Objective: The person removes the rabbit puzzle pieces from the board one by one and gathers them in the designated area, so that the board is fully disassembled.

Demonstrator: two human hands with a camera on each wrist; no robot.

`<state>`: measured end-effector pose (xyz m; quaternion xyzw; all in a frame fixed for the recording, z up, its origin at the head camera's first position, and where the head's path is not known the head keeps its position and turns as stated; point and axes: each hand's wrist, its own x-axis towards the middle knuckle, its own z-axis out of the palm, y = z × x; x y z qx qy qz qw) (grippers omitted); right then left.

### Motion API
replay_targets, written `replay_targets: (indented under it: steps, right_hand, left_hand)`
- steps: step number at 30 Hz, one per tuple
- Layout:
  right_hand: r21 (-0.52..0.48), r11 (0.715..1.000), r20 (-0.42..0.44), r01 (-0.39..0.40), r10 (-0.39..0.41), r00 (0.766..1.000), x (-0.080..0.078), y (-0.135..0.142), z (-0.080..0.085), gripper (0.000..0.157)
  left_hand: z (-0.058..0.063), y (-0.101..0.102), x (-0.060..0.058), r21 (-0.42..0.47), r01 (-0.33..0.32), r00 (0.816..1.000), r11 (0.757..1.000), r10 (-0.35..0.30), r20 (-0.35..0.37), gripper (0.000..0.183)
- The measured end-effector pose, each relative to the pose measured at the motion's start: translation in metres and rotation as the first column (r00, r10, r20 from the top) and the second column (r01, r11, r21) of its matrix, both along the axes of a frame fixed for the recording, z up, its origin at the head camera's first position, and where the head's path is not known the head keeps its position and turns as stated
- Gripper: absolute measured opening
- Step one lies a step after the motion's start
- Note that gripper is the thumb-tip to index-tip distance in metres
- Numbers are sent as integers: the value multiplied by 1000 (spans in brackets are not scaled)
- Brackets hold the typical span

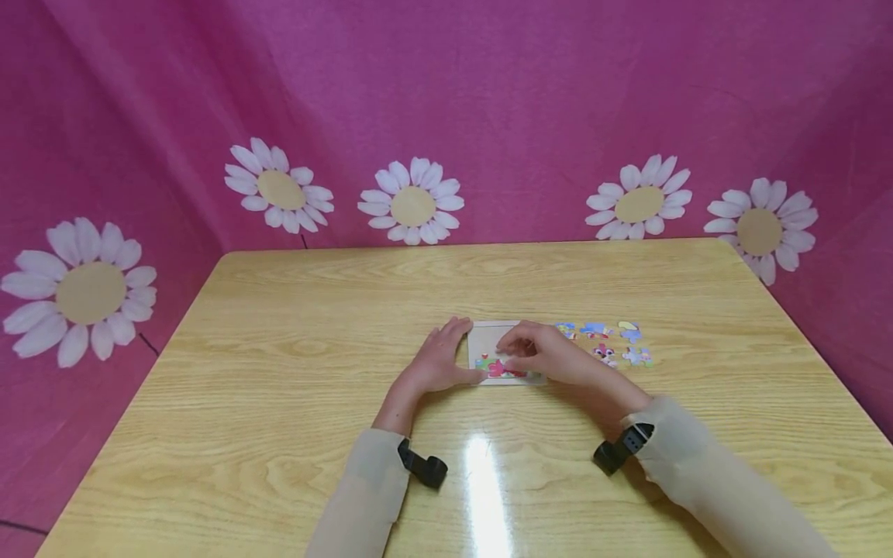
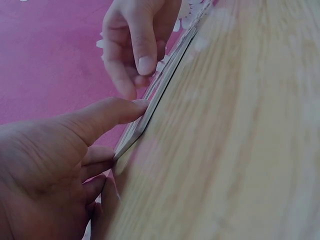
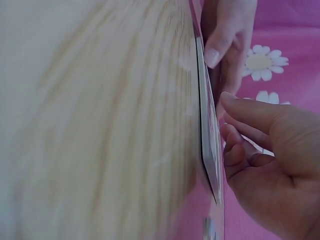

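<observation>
A puzzle board (image 1: 491, 326) with a pale frame lies flat on the table. Colourful puzzle pieces (image 1: 497, 369) in green and red line its near edge, partly hidden by my hands. My left hand (image 1: 438, 363) rests at the board's left side, thumb on the near-left corner and fingers by the far-left one. In the left wrist view, its thumb (image 2: 117, 112) lies on the frame's edge. My right hand (image 1: 551, 355) is over the board's right part, fingers loosely bent above the pieces. Between its thumb (image 3: 245, 107) and fingers I see nothing held.
To the right of the board lie several loose puzzle pieces (image 1: 596, 331), blue and multicoloured, in two rough rows. The wooden table (image 1: 314, 325) extends around them. Behind it hangs a magenta cloth (image 1: 488, 101) with white daisies. Each wrist wears a black camera (image 1: 423, 465).
</observation>
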<state>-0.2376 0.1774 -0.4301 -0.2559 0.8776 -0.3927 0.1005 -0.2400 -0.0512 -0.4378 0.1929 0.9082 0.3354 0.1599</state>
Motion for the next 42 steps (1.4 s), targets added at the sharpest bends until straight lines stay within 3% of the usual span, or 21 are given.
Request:
replay_targets:
  steps: [7,14,26,42]
  right_hand:
    - [28,997,-9,-65,65,998,-3,-14,-1,26]
    - [32,992,45,-118,117,992,-5,-18,-1,25]
    - [43,990,130,-134,128,983,-7,-21,3,24]
    - [47,985,120,-165,158,980,-4,-22,6,26]
  left_hand:
    - [-1,-1,-1,5,7,1000,1000,-7,-14,90]
    - [-2,-3,-2,8,31,999,999,-31,-20,90]
    - [-2,-7,-4,4,67,998,998,-67,-21,93]
    - [-1,-6,-2,-12,75,997,997,-75,-2,94]
